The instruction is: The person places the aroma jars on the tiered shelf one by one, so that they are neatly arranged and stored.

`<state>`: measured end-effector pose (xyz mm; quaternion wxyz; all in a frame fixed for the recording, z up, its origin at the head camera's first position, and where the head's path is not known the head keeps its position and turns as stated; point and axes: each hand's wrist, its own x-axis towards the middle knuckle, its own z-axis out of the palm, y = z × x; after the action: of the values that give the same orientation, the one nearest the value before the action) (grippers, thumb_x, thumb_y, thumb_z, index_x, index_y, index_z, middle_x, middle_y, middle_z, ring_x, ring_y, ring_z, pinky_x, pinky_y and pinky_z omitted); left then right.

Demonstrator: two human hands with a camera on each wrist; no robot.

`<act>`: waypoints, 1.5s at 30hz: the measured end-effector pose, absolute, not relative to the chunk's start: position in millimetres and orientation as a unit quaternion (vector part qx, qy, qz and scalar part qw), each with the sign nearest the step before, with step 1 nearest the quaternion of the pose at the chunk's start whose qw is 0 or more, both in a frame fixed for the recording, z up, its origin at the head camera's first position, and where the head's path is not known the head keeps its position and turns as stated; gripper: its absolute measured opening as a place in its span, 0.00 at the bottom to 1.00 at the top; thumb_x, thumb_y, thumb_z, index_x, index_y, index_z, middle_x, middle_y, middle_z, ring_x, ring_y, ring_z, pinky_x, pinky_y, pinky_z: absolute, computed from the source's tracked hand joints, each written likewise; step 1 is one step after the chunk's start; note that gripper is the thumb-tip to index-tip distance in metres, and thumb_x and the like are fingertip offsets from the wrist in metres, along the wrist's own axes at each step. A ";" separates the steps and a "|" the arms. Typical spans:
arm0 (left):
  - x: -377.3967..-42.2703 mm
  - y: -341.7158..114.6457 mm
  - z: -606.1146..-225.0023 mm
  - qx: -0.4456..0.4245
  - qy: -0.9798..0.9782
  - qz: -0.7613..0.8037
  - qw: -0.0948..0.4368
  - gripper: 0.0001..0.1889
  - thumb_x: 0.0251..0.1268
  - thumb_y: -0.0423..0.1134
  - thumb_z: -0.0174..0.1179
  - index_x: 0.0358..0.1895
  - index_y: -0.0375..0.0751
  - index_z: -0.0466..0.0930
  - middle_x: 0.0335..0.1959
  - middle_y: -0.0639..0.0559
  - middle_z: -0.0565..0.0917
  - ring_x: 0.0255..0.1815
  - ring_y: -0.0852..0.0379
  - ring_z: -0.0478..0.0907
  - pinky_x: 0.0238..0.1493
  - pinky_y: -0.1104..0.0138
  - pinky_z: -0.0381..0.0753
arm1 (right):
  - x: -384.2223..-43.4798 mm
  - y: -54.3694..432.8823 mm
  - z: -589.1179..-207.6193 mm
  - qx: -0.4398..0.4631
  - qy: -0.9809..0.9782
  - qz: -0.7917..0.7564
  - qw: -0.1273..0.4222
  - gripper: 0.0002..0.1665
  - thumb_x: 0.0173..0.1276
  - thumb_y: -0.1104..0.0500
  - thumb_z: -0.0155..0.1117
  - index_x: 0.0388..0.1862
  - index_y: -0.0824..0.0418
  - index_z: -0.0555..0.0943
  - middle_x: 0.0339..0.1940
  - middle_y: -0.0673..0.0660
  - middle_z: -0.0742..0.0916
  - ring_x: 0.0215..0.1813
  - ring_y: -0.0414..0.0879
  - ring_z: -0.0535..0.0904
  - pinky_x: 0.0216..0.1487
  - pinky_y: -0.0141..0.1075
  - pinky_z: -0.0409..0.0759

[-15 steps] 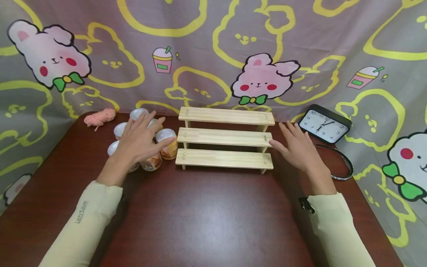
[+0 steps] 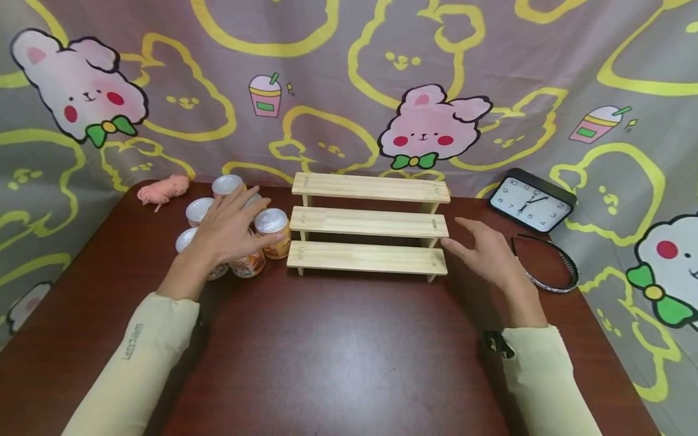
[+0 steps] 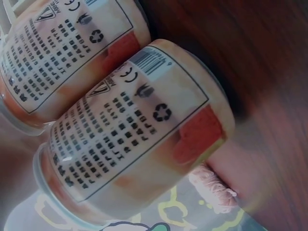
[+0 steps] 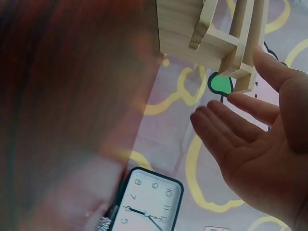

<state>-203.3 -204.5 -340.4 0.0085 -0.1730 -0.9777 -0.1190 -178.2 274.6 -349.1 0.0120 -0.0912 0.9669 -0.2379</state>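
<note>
My left hand point(image 2: 228, 231) extends over a cluster of several cans with silvery tops, its fingers spread and relaxed. One orange can point(image 2: 275, 233) stands just right of its thumb, beside the shelf. Close up in the left wrist view, a can point(image 3: 134, 130) shows its printed label with a barcode and a red patch. A three-tier wooden step shelf point(image 2: 368, 257) stands at the middle of the table. Near its right end is my right hand point(image 2: 488, 257), thumb apart from the extended fingers. In the right wrist view that palm point(image 4: 260, 159) holds nothing.
A black-framed clock point(image 2: 531, 203) leans at the back right, with a dark headband point(image 2: 569, 269) in front of it. Pink yarn point(image 2: 163, 191) lies at the back left. A patterned curtain point(image 2: 327, 79) hangs behind the brown table point(image 2: 349, 357).
My right hand has turned, its fingers drawing lower and closer together beside the shelf's end. The left hand stays over the cans, nearly unmoved. Cans and shelf are where they were.
</note>
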 end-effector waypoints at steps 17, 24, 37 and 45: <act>-208.9 -204.0 -342.9 -0.178 -0.974 -0.137 0.009 0.42 0.59 0.67 0.66 0.66 0.38 0.75 0.79 0.36 0.58 0.80 0.34 0.44 0.73 0.33 0.39 | -162.8 277.3 -370.2 -0.073 0.919 -0.381 0.066 0.29 0.69 0.59 0.72 0.63 0.73 0.77 0.50 0.68 0.87 0.52 0.57 0.85 0.46 0.36 0.81; -212.2 -200.6 -342.4 -0.178 -0.971 -0.162 0.014 0.35 0.57 0.63 0.70 0.55 0.36 0.80 0.78 0.35 0.59 0.80 0.32 0.45 0.73 0.33 0.40 | -161.4 281.2 -379.6 -0.058 0.894 -0.435 0.092 0.28 0.69 0.62 0.71 0.64 0.73 0.77 0.50 0.68 0.87 0.49 0.49 0.84 0.43 0.29 0.81; -206.7 -206.5 -338.5 -0.189 -0.955 -0.222 0.052 0.32 0.51 0.59 0.76 0.46 0.33 0.82 0.75 0.33 0.64 0.77 0.33 0.55 0.70 0.38 0.59 | -158.5 281.4 -390.3 -0.028 0.857 -0.499 0.124 0.31 0.69 0.66 0.70 0.68 0.72 0.74 0.57 0.69 0.84 0.50 0.39 0.83 0.47 0.28 0.81; -207.9 -203.9 -329.3 -0.162 -0.937 -0.302 0.070 0.39 0.52 0.56 0.77 0.56 0.25 0.77 0.72 0.35 0.68 0.73 0.36 0.62 0.67 0.41 0.64 | -158.8 281.6 -388.2 -0.023 0.856 -0.502 0.120 0.30 0.69 0.66 0.69 0.68 0.72 0.74 0.59 0.69 0.83 0.51 0.40 0.83 0.47 0.28 0.81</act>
<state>-207.9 -203.9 -329.3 0.0696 -0.1621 -0.9369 -0.3017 -158.8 281.6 -388.2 0.1198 -0.0230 0.8560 -0.5024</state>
